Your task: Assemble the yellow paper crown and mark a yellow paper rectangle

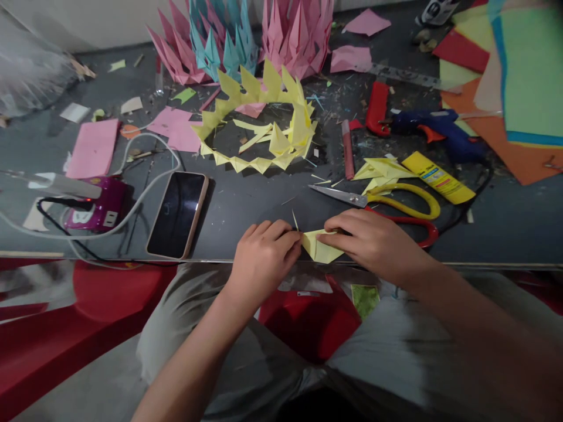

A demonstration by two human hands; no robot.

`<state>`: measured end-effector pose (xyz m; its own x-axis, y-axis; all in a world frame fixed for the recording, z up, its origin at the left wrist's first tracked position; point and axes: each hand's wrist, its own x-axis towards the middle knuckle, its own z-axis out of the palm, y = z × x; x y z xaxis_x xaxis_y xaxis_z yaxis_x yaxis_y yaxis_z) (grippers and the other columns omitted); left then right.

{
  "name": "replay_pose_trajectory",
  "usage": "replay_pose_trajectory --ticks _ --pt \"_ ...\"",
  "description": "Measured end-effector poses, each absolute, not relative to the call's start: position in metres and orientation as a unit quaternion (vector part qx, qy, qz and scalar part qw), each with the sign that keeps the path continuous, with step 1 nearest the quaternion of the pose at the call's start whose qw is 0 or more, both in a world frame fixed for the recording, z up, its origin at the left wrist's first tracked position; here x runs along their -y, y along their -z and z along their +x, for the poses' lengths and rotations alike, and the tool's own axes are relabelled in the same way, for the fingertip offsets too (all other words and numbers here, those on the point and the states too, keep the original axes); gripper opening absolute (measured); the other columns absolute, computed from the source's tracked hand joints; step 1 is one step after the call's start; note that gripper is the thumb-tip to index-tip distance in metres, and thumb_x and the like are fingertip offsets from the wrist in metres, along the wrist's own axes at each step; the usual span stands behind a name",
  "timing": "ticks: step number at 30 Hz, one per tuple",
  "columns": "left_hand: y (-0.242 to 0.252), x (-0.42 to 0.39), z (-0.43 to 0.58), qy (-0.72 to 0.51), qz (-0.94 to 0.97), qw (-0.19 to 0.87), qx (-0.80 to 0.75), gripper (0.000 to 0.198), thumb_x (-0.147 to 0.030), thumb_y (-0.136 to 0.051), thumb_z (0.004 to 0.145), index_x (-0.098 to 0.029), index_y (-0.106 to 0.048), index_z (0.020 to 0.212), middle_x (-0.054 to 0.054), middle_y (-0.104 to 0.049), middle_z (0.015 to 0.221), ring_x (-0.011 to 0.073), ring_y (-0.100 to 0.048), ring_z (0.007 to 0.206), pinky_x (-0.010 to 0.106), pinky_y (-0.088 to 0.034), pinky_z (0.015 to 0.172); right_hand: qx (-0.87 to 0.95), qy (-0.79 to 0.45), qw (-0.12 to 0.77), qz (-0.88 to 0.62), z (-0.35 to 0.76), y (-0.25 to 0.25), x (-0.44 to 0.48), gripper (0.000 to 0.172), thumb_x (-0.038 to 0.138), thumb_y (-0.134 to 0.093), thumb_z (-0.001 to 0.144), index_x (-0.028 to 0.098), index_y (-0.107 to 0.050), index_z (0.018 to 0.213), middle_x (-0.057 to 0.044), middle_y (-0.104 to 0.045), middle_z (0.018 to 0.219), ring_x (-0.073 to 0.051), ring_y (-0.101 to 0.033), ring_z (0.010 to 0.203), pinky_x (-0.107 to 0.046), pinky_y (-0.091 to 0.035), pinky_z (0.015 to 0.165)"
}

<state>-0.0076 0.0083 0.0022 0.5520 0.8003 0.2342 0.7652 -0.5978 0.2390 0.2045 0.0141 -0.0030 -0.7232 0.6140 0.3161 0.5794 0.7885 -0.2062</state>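
Observation:
A small folded piece of yellow paper (pixel 323 249) lies at the table's front edge, between my two hands. My left hand (pixel 266 252) pinches its left corner, fingers curled. My right hand (pixel 367 237) grips its upper right side, thumb and fingers pressed together on it. Just beyond my right hand are scissors (pixel 341 194) with one yellow and one red handle, partly covered by that hand. Behind them rest folded yellow paper pieces (pixel 382 170) and a yellow glue box (pixel 440 177). Farther back stands a ring of pointed yellow paper folds (pixel 259 161), with loose yellow strips inside.
A phone (pixel 176 214) lies left of my hands, near a purple power adapter (pixel 99 202) with cables. Pink (pixel 297 41) and blue (pixel 224 53) paper crowns stand at the back. A blue glue gun (pixel 453 132), red stapler (pixel 377 108) and coloured sheets (pixel 532 76) are at right.

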Motion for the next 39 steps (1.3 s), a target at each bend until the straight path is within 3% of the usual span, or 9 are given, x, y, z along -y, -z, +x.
replay_pose_trajectory --ticks 10,15,17,29,34,39 --pt "-0.001 0.001 0.001 -0.209 0.847 0.022 -0.487 0.014 -0.022 -0.058 0.082 -0.018 -0.065 0.070 0.001 -0.065 0.073 0.0149 -0.054 0.065 0.029 -0.042 0.061 0.936 -0.013 0.181 -0.302 0.204 0.001 -0.015 0.026 0.015 -0.041 0.091 0.012 -0.066 0.095 -0.009 -0.065 0.089 -0.018 -0.054 0.080 -0.031 -0.045 0.071" --pt "0.001 0.009 0.007 -0.205 0.888 0.052 -0.408 0.019 -0.014 -0.047 0.088 -0.010 -0.063 0.097 0.010 -0.065 0.100 0.0190 -0.058 0.091 0.030 -0.049 0.078 0.937 -0.012 0.178 -0.300 0.202 0.000 -0.016 0.026 0.016 -0.041 0.091 0.012 -0.067 0.093 -0.008 -0.066 0.089 -0.018 -0.054 0.081 -0.031 -0.045 0.071" --pt "0.002 0.012 0.009 -0.197 0.901 0.052 -0.384 0.025 -0.011 -0.042 0.089 -0.006 -0.059 0.106 0.013 -0.065 0.101 0.0197 -0.058 0.094 0.030 -0.050 0.081 0.938 -0.019 0.173 -0.299 0.201 0.000 -0.016 0.025 0.015 -0.042 0.091 0.011 -0.066 0.091 -0.008 -0.066 0.090 -0.019 -0.054 0.083 -0.031 -0.045 0.073" --pt "-0.002 0.012 0.011 -0.160 0.897 0.047 -0.410 0.027 -0.010 -0.041 0.086 -0.008 -0.055 0.108 0.012 -0.067 0.101 0.0210 -0.061 0.091 0.033 -0.050 0.078 0.938 -0.027 0.178 -0.296 0.200 0.001 -0.014 0.024 0.013 -0.042 0.091 0.011 -0.065 0.098 -0.005 -0.068 0.101 -0.018 -0.055 0.091 -0.031 -0.045 0.080" --pt "0.000 0.013 0.012 -0.166 0.883 0.031 -0.437 0.034 -0.007 -0.042 0.084 -0.009 -0.047 0.117 0.010 -0.068 0.097 0.0198 -0.062 0.087 0.032 -0.049 0.076 0.911 -0.058 0.189 -0.362 0.193 -0.002 -0.012 0.020 0.012 -0.046 0.085 0.014 -0.065 0.090 -0.003 -0.068 0.080 -0.019 -0.055 0.085 -0.037 -0.041 0.085" --pt "-0.001 0.012 0.012 -0.177 0.873 0.026 -0.453 0.026 -0.007 -0.044 0.083 -0.014 -0.051 0.107 0.006 -0.069 0.090 0.0187 -0.063 0.079 0.031 -0.049 0.070 0.868 -0.085 0.216 -0.438 0.195 -0.010 -0.013 0.018 0.023 -0.050 0.083 0.019 -0.067 0.083 -0.003 -0.065 0.070 -0.017 -0.057 0.078 -0.041 -0.036 0.093"
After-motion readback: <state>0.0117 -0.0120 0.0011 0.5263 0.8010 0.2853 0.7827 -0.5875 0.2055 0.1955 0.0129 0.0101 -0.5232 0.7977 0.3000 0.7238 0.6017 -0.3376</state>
